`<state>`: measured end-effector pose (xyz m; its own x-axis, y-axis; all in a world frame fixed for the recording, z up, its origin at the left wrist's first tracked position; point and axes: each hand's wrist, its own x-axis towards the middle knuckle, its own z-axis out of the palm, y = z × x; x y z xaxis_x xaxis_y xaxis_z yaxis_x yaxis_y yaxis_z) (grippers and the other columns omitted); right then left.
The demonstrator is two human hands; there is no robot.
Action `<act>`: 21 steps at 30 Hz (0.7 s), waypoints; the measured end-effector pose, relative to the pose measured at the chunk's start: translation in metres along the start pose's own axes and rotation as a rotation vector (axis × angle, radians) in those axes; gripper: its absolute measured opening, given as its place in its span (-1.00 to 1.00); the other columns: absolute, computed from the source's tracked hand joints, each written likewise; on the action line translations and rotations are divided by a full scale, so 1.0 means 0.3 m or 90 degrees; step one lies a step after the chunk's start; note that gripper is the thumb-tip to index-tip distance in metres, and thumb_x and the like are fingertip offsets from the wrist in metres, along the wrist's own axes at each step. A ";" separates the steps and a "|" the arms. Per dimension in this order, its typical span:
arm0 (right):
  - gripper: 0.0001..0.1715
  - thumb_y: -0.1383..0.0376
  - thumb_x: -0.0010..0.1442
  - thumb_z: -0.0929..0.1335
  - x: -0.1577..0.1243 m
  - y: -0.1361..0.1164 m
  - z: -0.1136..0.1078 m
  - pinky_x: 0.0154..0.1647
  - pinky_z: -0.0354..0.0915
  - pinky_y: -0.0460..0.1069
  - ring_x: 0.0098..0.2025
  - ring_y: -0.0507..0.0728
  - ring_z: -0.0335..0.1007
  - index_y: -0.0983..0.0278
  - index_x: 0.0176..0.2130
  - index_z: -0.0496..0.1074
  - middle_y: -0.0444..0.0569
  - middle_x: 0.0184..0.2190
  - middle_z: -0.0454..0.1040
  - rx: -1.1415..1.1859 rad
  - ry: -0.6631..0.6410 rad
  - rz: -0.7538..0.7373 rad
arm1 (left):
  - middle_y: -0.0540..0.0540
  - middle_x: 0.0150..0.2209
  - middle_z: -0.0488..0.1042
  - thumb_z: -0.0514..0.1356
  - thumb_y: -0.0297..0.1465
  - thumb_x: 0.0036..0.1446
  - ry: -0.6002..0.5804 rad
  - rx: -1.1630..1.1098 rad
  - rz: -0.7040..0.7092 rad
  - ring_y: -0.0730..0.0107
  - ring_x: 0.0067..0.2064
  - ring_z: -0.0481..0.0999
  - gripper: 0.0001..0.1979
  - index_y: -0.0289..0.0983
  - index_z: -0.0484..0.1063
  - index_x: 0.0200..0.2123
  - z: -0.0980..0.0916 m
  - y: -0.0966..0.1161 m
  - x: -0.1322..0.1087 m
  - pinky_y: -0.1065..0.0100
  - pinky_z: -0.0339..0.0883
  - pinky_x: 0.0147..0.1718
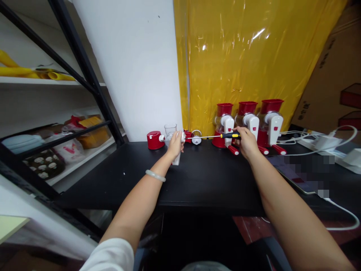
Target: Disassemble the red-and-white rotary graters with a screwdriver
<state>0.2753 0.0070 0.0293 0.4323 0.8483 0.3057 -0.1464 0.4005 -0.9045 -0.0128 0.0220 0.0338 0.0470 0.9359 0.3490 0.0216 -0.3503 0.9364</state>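
My left hand is closed around a white plastic handle part, held upright over the black table. My right hand grips a screwdriver with a black and yellow handle; its thin shaft points left, with the tip at the top of the white part. Just behind the white part lie a red round piece, a clear plastic cup and a small white and red piece.
Three red and white hand-crank grinders stand in a row against a yellow plastic sheet. White cables and a power strip lie at the right. A black metal shelf rack with bags stands left. A cardboard box leans at far right.
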 end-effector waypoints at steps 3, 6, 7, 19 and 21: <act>-0.77 0.17 -0.02 0.45 -0.002 -0.007 0.004 -0.67 0.20 -0.12 -0.67 -0.07 0.14 0.21 -0.32 0.46 -0.24 -0.56 0.36 0.052 0.006 0.014 | 0.19 -0.63 0.18 0.02 -0.02 0.35 -0.005 0.002 0.006 0.59 -0.73 0.13 -0.64 -0.18 0.17 -0.31 0.000 -0.003 0.000 0.53 0.13 -0.71; -0.73 0.24 -0.06 0.41 0.002 -0.011 -0.003 -0.62 0.24 -0.11 -0.61 -0.03 0.22 0.16 -0.27 0.43 -0.24 -0.51 0.38 0.103 -0.027 0.046 | 0.19 -0.62 0.17 0.02 -0.01 0.34 -0.010 0.005 0.004 0.60 -0.73 0.13 -0.64 -0.18 0.19 -0.29 0.003 -0.006 -0.002 0.53 0.13 -0.71; -0.74 0.23 -0.06 0.41 0.003 -0.011 -0.006 -0.62 0.25 -0.10 -0.60 -0.03 0.23 0.16 -0.28 0.42 -0.24 -0.51 0.37 0.115 -0.039 0.051 | 0.19 -0.62 0.17 0.02 -0.01 0.34 -0.012 0.005 -0.001 0.60 -0.73 0.13 -0.64 -0.18 0.19 -0.28 0.005 -0.008 -0.003 0.53 0.12 -0.71; -0.66 0.02 0.07 0.45 0.017 0.016 -0.006 -0.65 0.18 -0.09 -0.69 -0.04 0.07 0.19 -0.36 0.35 -0.28 -0.68 0.20 0.057 -0.019 0.014 | 0.17 -0.61 0.19 0.01 -0.06 0.36 -0.002 0.037 0.006 0.58 -0.72 0.14 -0.68 -0.20 0.24 -0.25 -0.003 -0.030 0.010 0.52 0.14 -0.72; -0.75 0.14 0.03 0.44 0.014 0.007 -0.004 -0.62 0.23 -0.09 -0.64 -0.03 0.17 0.17 -0.33 0.35 -0.25 -0.59 0.31 0.084 -0.015 0.031 | 0.17 -0.61 0.19 0.01 -0.06 0.36 -0.001 0.029 0.004 0.58 -0.72 0.14 -0.67 -0.20 0.23 -0.26 -0.002 -0.026 0.008 0.53 0.13 -0.72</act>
<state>0.2779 0.0109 0.0282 0.4004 0.8756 0.2703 -0.2839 0.3990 -0.8719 -0.0133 0.0270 0.0272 0.0485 0.9336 0.3550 0.0664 -0.3576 0.9315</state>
